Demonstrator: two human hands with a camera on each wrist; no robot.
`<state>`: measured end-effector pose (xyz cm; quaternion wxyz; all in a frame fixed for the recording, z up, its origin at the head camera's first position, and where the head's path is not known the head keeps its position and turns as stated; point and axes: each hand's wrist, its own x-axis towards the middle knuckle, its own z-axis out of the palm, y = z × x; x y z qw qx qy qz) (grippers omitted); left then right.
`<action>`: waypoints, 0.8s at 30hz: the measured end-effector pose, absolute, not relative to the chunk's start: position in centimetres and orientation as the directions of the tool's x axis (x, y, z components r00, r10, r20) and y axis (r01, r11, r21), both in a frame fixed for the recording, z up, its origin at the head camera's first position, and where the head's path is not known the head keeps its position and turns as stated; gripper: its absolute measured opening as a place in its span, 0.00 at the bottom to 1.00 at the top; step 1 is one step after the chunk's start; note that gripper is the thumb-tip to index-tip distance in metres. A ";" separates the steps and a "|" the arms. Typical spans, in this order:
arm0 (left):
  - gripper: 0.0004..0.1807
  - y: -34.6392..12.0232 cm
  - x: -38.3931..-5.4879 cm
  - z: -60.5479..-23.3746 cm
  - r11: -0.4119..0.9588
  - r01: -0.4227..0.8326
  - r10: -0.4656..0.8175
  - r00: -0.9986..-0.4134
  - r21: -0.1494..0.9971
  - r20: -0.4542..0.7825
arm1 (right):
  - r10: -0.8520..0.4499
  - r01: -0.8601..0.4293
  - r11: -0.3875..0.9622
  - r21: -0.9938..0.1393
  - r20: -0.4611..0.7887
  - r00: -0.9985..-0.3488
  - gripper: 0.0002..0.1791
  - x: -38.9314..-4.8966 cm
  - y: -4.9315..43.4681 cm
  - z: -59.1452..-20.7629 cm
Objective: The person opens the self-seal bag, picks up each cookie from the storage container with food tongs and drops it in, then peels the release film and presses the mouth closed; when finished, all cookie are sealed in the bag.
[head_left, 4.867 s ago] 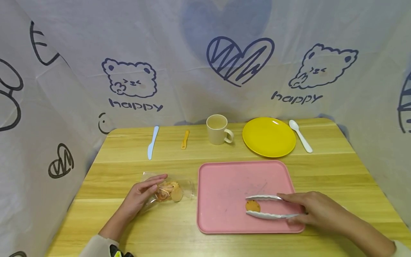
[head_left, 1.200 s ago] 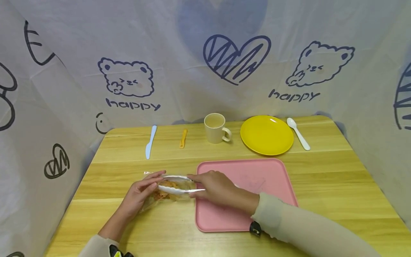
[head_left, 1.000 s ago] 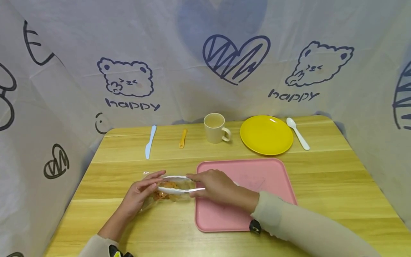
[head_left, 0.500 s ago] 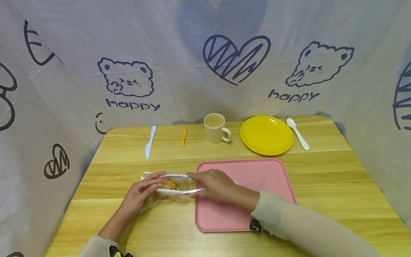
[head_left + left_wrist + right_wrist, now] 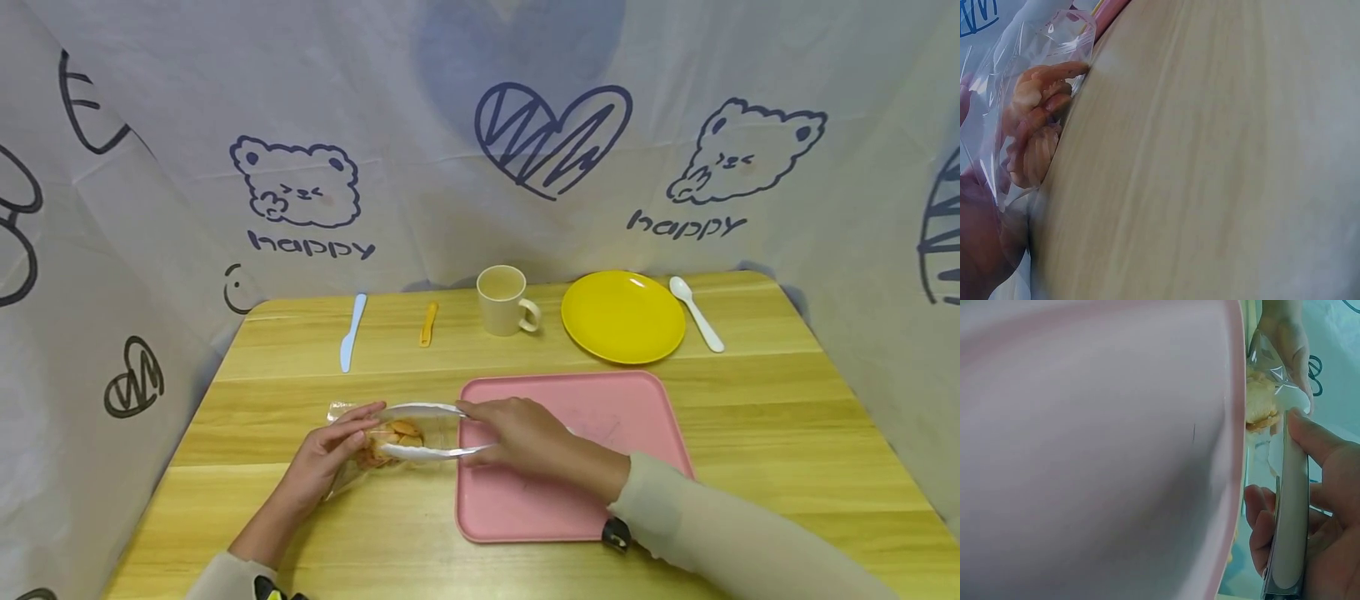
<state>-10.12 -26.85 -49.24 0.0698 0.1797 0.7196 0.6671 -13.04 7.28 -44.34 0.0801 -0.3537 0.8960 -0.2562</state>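
Note:
My left hand (image 5: 322, 458) holds a clear plastic bag (image 5: 997, 137) on the table, left of the pink tray (image 5: 540, 517). Cookies (image 5: 405, 429) of several shapes show through its film. White-tipped tongs (image 5: 427, 453) are in my right hand (image 5: 525, 433), thumb on one arm and fingers on the other. Their arms stand apart, tips reaching over the bag on either side of the cookies. In the right wrist view the tongs' grey handle (image 5: 1291, 537) lies across the palm, while the cookies sit just beyond the tray's edge. My right forearm hides part of the tray.
Along the back of the table are a light blue knife (image 5: 352, 333), a small orange spreader (image 5: 428, 325), a cream mug (image 5: 501, 304), a yellow plate (image 5: 622, 317) and a white spoon (image 5: 697, 315). A drawn-on white cloth (image 5: 420, 208) hangs close behind.
The right hand brought the tongs with a chocolate-chip cookie from the tray left to the bag. Their arms then spread and drew slightly back right, leaving the cookie there. The left hand stayed.

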 end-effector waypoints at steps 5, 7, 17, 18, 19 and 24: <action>0.16 -26.9 -10.1 -49.3 0.050 0.172 0.355 -0.924 0.984 0.143 | -0.659 -0.574 0.623 -0.531 0.038 -0.751 0.45 -12.6 8.3 -44.2; 0.16 -26.9 -10.1 -49.3 0.056 0.174 0.353 -0.924 0.983 0.144 | -0.651 -0.560 0.626 -0.542 0.032 -0.759 0.46 -12.4 8.7 -44.1; 0.16 -26.9 -10.1 -49.3 0.088 0.193 0.345 -0.926 0.977 0.151 | -0.576 -0.464 0.653 -0.598 0.005 -0.817 0.46 -10.9 11.9 -43.3; 0.16 -26.9 -10.1 -49.3 0.092 0.193 0.345 -0.926 0.977 0.151 | -0.567 -0.458 0.658 -0.598 0.007 -0.824 0.46 -10.7 12.3 -43.3; 0.16 -26.9 -10.1 -49.3 0.097 0.194 0.344 -0.927 0.976 0.150 | -0.559 -0.454 0.663 -0.596 0.010 -0.829 0.46 -10.5 12.7 -43.2; 0.16 -26.9 -10.1 -49.3 0.101 0.190 0.346 -0.927 0.977 0.145 | -0.511 -0.434 0.694 -0.574 0.032 -0.859 0.47 -9.4 14.8 -43.1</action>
